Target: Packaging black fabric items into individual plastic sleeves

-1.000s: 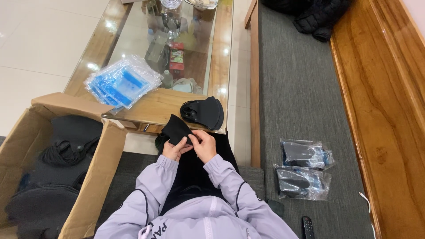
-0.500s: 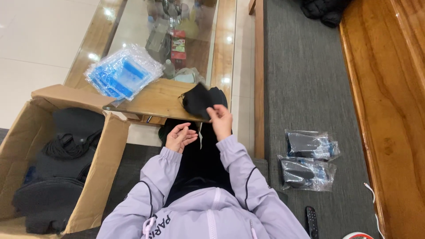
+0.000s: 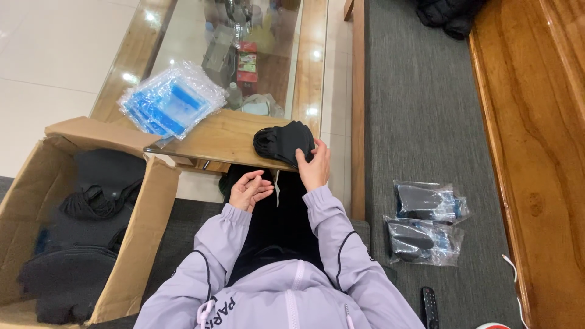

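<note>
Since the earlier frame, the right hand [image 3: 315,166] has carried its black mask onto the stack of black masks [image 3: 283,143] on the table [image 3: 225,137], and the left hand [image 3: 248,190] has dropped empty toward the lap. That left hand now hovers palm up over the dark trousers, fingers loosely curled, holding nothing. Right fingers are spread and pressed flat on the near right end of the stack, thumb at its edge. It sits at the table's near wooden edge, its long axis running left to right, folded edges toward the person. Left of the knees stands an open cardboard box [image 3: 143,225] holding more dark masks. Right of the person, two filled clear bags [image 3: 426,222] lie on the grey bench pad [image 3: 420,109], with a black remote [image 3: 429,304] nearer. Farther up the table, a heap of blue-printed plastic bags [image 3: 170,103] rests well left of the stack, with bare wood between them.
</note>
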